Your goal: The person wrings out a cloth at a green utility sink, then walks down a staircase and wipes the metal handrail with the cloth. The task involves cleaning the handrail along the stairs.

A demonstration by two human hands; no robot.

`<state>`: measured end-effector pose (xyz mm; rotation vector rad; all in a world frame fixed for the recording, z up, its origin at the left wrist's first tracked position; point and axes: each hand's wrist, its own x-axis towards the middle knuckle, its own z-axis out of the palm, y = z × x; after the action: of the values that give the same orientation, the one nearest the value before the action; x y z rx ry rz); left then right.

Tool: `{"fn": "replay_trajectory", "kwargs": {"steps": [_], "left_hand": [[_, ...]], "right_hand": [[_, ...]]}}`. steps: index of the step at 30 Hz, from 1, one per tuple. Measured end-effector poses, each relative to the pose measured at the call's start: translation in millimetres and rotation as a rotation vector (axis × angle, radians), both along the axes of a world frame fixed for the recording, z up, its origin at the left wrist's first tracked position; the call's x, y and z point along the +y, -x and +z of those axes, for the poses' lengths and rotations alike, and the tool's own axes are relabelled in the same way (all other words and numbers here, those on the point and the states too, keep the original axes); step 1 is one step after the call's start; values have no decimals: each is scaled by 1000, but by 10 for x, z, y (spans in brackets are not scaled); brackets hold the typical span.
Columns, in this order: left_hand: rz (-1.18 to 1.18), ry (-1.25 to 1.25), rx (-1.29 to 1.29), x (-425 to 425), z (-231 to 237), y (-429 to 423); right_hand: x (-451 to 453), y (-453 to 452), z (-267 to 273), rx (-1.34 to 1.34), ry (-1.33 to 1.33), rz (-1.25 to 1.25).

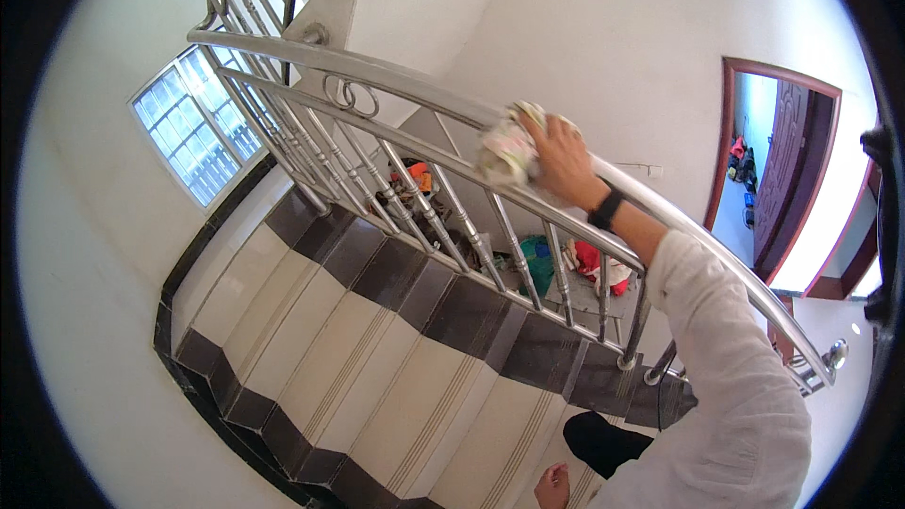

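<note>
My right hand (565, 162), with a black band at the wrist, holds a crumpled, light patterned cloth (508, 148) against the stainless steel handrail (417, 87) of a staircase. The cloth hangs over the rail's side towards the lower bar (396, 136) and is slightly blurred. Low in the view, my left hand (553, 486) hangs above the steps with its fingers curled; nothing shows in it, though part of the hand is cut off by the picture's edge.
Cream stair treads (353, 353) with dark tiled edges run beneath me, beside metal balusters (459, 215). A black shoe (604, 438) rests on a step. Beyond the railing are a green container (537, 265) and red and white cloth items (590, 261). A window (191, 131) and a doorway (728, 155) are farther off.
</note>
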<state>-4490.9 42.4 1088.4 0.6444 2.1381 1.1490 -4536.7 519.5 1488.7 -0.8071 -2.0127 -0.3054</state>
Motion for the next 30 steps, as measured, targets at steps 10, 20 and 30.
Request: {"fn": "replay_trajectory", "kwargs": {"steps": [10,20,30], "left_hand": [[107,-67,171,403,-266,672],[278,-69,19,1257,819,1139],[444,-232,-94,1359,1880,1192]], "right_hand": [[470,2056,1675,59,47,262],[817,4190,3037,107,-100,355],[828,4267,2929,-23,-411,429]]}}
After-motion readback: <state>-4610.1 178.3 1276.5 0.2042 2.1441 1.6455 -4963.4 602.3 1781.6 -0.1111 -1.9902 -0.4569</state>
